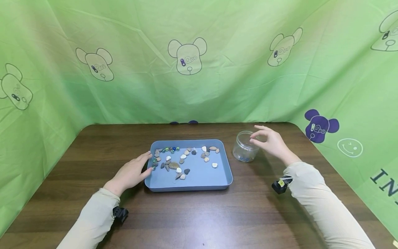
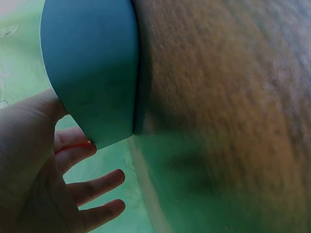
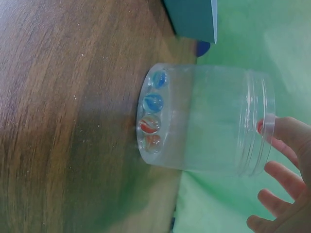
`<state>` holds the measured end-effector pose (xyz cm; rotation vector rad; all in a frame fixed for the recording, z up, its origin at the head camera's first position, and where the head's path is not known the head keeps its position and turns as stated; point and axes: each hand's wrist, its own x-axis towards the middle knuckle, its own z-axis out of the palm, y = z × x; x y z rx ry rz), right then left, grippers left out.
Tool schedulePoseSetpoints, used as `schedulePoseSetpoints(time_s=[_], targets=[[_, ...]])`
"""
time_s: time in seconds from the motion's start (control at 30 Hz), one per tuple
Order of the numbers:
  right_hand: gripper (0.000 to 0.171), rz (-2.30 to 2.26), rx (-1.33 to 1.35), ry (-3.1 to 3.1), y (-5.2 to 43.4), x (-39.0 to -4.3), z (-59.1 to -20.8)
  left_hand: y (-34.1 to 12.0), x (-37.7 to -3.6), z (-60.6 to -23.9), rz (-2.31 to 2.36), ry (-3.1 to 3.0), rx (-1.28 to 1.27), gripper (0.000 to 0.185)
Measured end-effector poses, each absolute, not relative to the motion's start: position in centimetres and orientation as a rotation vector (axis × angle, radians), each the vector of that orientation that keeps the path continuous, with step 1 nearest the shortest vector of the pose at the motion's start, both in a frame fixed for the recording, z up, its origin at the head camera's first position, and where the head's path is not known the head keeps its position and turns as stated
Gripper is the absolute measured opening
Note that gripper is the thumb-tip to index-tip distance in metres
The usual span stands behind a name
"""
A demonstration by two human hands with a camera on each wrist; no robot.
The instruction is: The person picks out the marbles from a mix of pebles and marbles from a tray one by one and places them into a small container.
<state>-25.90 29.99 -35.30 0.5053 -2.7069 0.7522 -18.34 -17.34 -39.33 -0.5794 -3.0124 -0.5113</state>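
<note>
A blue tray in the middle of the table holds several pebbles and a few glass marbles along its far left side. My left hand rests against the tray's left rim with its fingers straight; in the left wrist view the fingers spread beside the tray wall. To the right of the tray stands a clear jar with several marbles on its bottom. My right hand hovers over the jar's mouth and pinches a small red marble.
The brown wooden table has rounded far corners. A green printed curtain closes it in at the back and on both sides. A small black camera sits on each wrist.
</note>
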Motion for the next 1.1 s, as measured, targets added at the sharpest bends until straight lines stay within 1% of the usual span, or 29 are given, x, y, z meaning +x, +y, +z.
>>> schedulePoseSetpoints(time_s=[0.43, 0.67, 1.1], targets=[[0.015, 0.756, 0.468, -2.700, 30.46, -25.91, -35.53, -17.42, -18.38, -39.44, -0.507, -3.012, -0.578, 0.052], [0.016, 0.765, 0.438, -2.707, 30.52, -25.81, -35.47, -17.43, -18.36, -39.39, -0.504, -2.966, -0.616, 0.049], [0.015, 0.753, 0.398, -2.692, 30.52, -25.65, -35.35, -17.51, -18.47, -39.66, -0.519, -2.986, -0.607, 0.052]])
